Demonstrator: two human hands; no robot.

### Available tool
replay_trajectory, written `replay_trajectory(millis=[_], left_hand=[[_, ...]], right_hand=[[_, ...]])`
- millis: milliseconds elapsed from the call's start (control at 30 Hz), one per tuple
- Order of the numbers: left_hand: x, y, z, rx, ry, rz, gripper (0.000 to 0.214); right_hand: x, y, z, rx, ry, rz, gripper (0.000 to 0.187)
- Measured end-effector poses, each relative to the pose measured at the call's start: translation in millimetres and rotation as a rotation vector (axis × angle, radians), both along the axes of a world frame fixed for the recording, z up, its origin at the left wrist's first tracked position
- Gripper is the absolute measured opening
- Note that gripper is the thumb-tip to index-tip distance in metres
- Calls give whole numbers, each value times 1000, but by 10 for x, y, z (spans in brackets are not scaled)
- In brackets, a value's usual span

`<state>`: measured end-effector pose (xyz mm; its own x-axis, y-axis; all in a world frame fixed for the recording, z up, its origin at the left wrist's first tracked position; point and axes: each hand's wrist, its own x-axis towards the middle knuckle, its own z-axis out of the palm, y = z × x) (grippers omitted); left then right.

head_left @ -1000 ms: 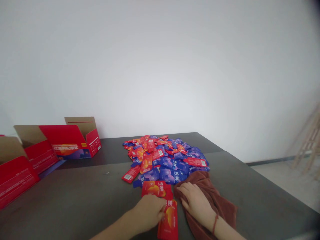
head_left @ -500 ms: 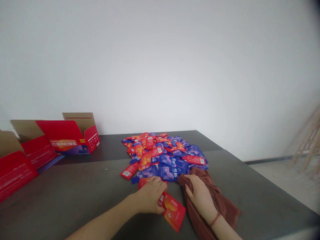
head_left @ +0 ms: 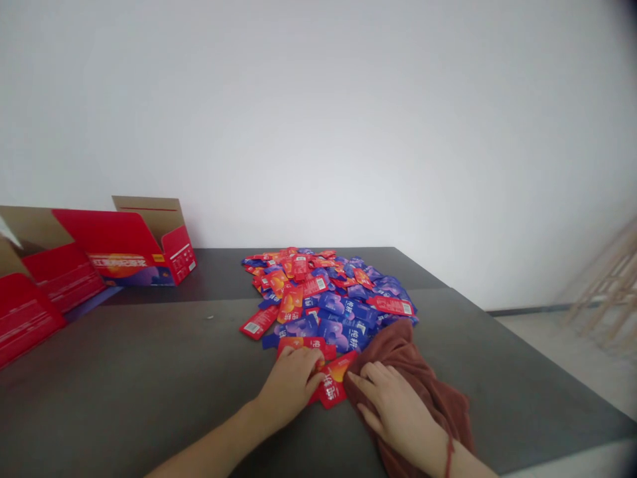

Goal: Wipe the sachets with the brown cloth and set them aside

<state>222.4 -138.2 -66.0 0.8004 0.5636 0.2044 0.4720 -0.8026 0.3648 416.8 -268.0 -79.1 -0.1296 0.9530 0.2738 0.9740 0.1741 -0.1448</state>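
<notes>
My left hand (head_left: 293, 380), fingers curled, grips the edge of a red and orange packet (head_left: 332, 388) near the front of the pile. Another red packet (head_left: 303, 344) lies just beyond its knuckles. My right hand (head_left: 395, 401) is closed on a brown cloth (head_left: 428, 378), which is bunched on the table and hangs in folds toward me. The fingertips of the right hand are close to the red packet's right end. Behind both hands spreads a heap of flat blue packets (head_left: 336, 335) and red packets (head_left: 291, 302), loosely overlapping.
Open red cardboard boxes (head_left: 127, 245) with raised flaps stand at the table's left. The dark table (head_left: 164, 372) backs onto a white wall (head_left: 318, 133). A small white scrap (head_left: 210, 317) lies left of the pile. A wooden rack (head_left: 607, 285) stands on the floor at right.
My left hand has shifted slightly left, and its red packet has turned, moving from the front back toward the pile. My right hand has gathered the cloth closer to the packet. The view has tilted down.
</notes>
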Motion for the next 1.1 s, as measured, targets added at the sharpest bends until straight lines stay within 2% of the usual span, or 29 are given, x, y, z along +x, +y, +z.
replay_trajectory(millis=[100, 200, 300, 367, 533, 667, 833, 967, 1100], left_hand=[[-177, -57, -34, 111, -38, -126, 18], [-281, -131, -117, 185, 13, -271, 22], [-287, -172, -192, 249, 80, -336, 28], [-264, -182, -219, 259, 94, -357, 28], [-247, -209, -224, 282, 128, -339, 22], [-275, -204, -213, 281, 137, -332, 23], [-292, -135, -217, 255, 102, -307, 26], [-277, -121, -208, 238, 111, -298, 30], [-274, -140, -228, 258, 115, -256, 43]], right_hand=[[18, -42, 17, -45, -6, -32, 40], [15, -19, 80, -50, -17, -35, 36], [-112, 87, 163, -26, 1, -13, 29], [-256, 185, 182, -9, 0, 5, 30], [-468, 338, 49, 4, -92, -41, 40], [-284, 306, -26, -4, -121, -141, 37], [-105, 266, 23, -4, -92, -213, 26], [-344, 275, 83, -51, -118, -175, 17], [-577, 244, 79, -68, -122, -93, 23]])
